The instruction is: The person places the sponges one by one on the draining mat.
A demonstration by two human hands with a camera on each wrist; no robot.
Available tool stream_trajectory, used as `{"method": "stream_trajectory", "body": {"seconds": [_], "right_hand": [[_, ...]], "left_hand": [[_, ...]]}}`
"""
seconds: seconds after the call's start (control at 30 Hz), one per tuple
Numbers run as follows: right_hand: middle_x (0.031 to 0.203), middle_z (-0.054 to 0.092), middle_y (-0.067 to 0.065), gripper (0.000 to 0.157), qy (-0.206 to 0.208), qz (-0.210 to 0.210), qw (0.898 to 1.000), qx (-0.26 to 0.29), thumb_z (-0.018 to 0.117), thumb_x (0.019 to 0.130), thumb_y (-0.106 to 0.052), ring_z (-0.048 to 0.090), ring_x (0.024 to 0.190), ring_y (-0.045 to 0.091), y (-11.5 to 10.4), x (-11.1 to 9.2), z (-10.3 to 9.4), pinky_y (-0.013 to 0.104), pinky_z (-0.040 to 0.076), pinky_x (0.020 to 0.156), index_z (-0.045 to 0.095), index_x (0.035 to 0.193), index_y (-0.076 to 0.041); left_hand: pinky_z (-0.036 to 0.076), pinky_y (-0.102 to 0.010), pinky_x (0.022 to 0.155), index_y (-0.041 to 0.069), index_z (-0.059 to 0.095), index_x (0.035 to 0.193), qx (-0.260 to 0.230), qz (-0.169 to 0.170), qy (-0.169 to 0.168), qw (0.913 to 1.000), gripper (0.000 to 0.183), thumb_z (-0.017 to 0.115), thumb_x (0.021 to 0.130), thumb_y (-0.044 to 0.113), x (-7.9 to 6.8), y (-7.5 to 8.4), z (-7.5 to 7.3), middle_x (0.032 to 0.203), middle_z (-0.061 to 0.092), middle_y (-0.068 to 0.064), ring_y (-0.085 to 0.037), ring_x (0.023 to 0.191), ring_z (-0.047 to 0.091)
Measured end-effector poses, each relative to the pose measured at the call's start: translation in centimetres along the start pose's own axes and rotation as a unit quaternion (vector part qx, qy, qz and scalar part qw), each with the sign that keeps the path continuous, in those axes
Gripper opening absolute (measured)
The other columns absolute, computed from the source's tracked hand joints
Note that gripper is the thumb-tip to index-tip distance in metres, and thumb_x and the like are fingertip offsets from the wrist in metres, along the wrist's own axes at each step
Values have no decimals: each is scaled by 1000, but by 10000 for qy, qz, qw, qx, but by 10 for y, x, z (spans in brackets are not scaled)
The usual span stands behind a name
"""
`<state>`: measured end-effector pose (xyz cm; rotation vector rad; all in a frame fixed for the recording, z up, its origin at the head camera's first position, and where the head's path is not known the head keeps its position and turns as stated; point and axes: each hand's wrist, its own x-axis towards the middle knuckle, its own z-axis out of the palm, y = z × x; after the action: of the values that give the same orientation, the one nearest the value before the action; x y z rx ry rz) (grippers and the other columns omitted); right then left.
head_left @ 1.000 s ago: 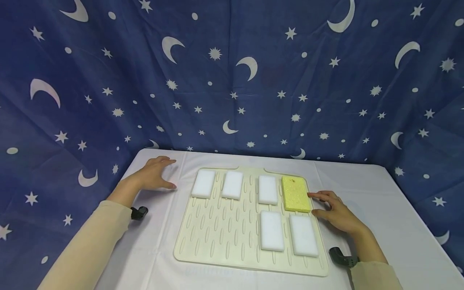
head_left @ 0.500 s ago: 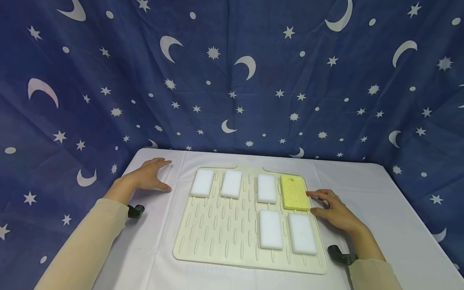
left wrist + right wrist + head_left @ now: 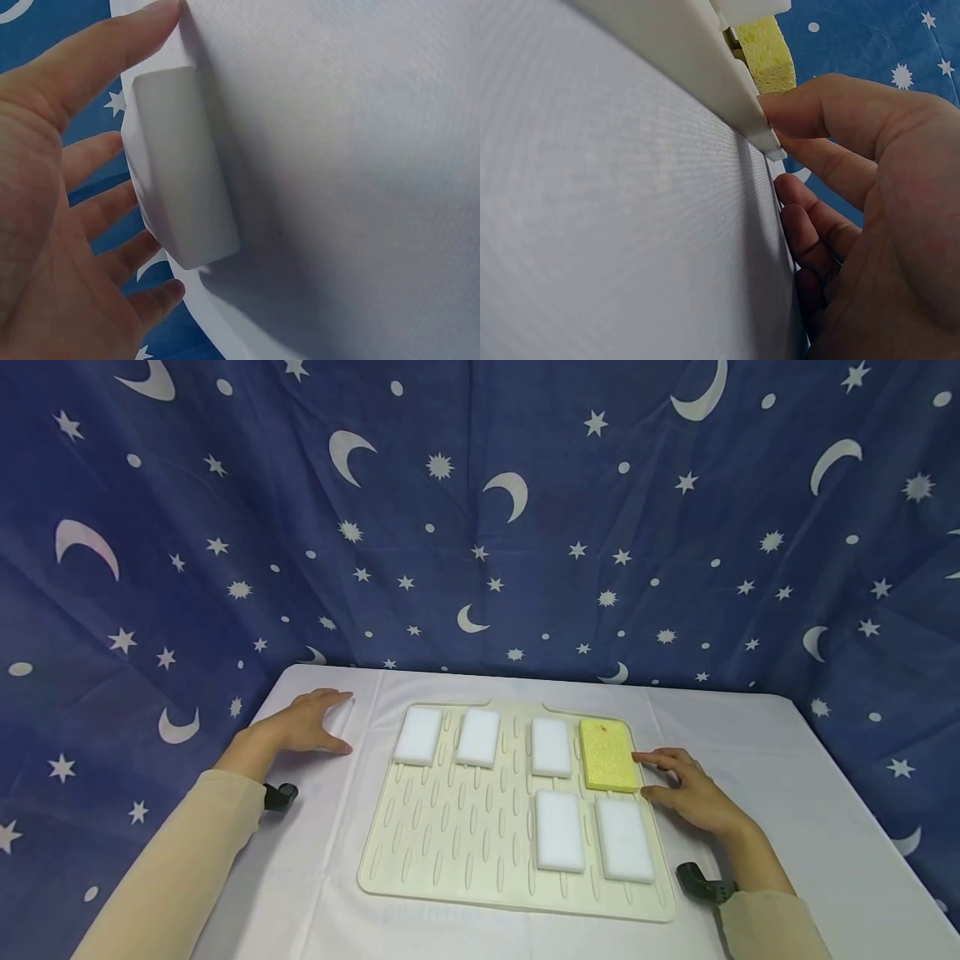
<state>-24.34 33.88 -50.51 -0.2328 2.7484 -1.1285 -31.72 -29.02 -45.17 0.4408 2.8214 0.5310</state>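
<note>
My left hand (image 3: 303, 724) is at the back left of the table, its thumb and fingers spread apart. In the left wrist view a small white block (image 3: 187, 165) sits on the white cloth between thumb and fingers, with a gap to the fingers; from the head it blends into the cloth. My right hand (image 3: 693, 793) is at the right rim of the cream ridged mat (image 3: 450, 885). Its index fingertip meets the edge of a yellow sponge (image 3: 609, 756), and the thumb tip lies at the mat's rim, near the sponge's front corner.
On the mat lie several white sponges, among them a front one (image 3: 558, 831), a right front one (image 3: 625, 841) and a back left one (image 3: 418, 737). A dark blue star-and-moon curtain (image 3: 420, 627) hangs behind the table (image 3: 750, 735).
My left hand has drawn slightly left, away from the mat. The right hand keeps its place by the yellow sponge, and the whole head view has shifted a little.
</note>
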Motion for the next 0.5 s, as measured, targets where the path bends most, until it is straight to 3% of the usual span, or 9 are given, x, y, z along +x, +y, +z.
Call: {"method": "stream_trajectory", "body": {"seconds": [0.5], "right_hand": [[149,40,19,59,36,-85,9999,78,77,92,-25,33,143,49,0,1,0,81,24,109,58,147,-16]], "left_hand": [[23,-70,119,-2,32,160,52,-13,-151,9999,112,92,74,38,-1,-3,-2,161,28,-35,-57,147,26]]}}
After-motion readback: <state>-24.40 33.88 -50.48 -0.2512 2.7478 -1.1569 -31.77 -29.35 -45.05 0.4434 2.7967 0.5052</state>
